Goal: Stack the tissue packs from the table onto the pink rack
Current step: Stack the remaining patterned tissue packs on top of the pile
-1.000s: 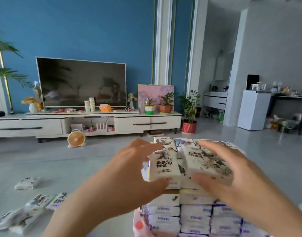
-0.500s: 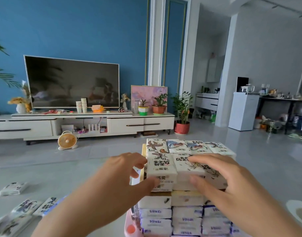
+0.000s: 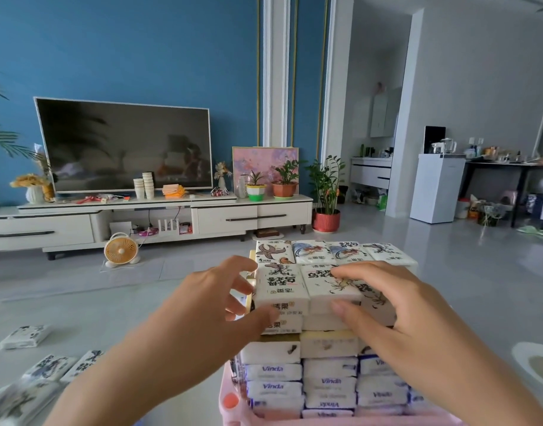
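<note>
**Top Layer Being Seated on Pink Rack**

Both hands were at the top of the stack on the pink rack (image 3: 233, 405). The left hand (image 3: 202, 305) pinched the corner pack (image 3: 281, 285), thumb on its front face, fingers curled at its left side. The right hand (image 3: 402, 312) clasped the second pack (image 3: 327, 289), fingers spread over its top, thumb pressed on its front. A back row (image 3: 331, 252) of 4 packs sat just beyond the fingertips. Judged step: seating 2 packs. The next move called for a square release, then fetching the loose packs (image 3: 48, 367) well left of the left fingers.
</note>
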Demonstrator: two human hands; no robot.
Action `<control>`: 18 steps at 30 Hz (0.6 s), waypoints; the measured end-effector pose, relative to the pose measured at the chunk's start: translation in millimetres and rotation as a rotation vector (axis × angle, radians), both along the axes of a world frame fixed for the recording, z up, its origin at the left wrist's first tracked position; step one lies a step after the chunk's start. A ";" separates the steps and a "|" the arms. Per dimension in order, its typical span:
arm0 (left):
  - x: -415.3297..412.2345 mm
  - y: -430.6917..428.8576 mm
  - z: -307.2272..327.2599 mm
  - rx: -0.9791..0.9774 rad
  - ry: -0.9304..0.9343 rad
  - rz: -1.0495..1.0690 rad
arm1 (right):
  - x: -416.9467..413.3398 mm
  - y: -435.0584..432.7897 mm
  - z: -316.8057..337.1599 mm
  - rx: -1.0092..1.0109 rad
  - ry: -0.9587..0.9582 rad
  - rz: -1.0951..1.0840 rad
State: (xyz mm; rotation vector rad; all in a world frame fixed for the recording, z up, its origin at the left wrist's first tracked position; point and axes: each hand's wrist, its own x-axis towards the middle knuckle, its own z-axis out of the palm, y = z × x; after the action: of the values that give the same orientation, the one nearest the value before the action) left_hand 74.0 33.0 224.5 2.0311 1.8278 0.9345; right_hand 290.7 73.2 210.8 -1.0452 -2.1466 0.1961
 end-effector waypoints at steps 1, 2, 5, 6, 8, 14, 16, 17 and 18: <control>-0.7 0.3 -0.2 0.008 -0.004 0.000 | -0.3 -0.4 -0.1 0.002 0.001 0.000; -1.4 0.6 0.0 0.010 -0.007 -0.001 | -0.2 -0.6 -0.3 0.002 0.004 0.001; -1.5 0.4 1.1 -0.006 -0.005 -0.009 | 0.1 -0.7 -0.4 0.008 0.002 0.001; -0.9 0.5 1.0 -0.003 -0.010 -0.010 | 0.2 -0.6 -0.5 0.020 0.008 0.001; -0.1 -0.8 2.7 -0.014 -0.021 -0.016 | -0.4 -1.2 -0.7 0.053 0.022 -0.006; -25.0 -7.9 6.0 -0.164 -0.029 -0.040 | -14.7 -17.8 3.9 0.261 0.239 0.087; -47.5 -7.9 -2.8 -0.216 0.015 0.022 | -27.1 -29.9 4.2 0.173 0.358 0.279; -63.0 -4.9 -9.7 -0.243 0.058 0.066 | -35.1 -36.7 3.1 0.064 0.420 0.425; -76.0 -4.2 -12.5 -0.287 0.091 0.125 | -44.0 -43.1 2.0 -0.060 0.462 0.567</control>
State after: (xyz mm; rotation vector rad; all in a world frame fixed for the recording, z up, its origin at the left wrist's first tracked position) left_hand -2.0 28.8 212.0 1.8293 2.0236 0.5756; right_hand 246.7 30.1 212.8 -0.3426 -1.9550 0.6994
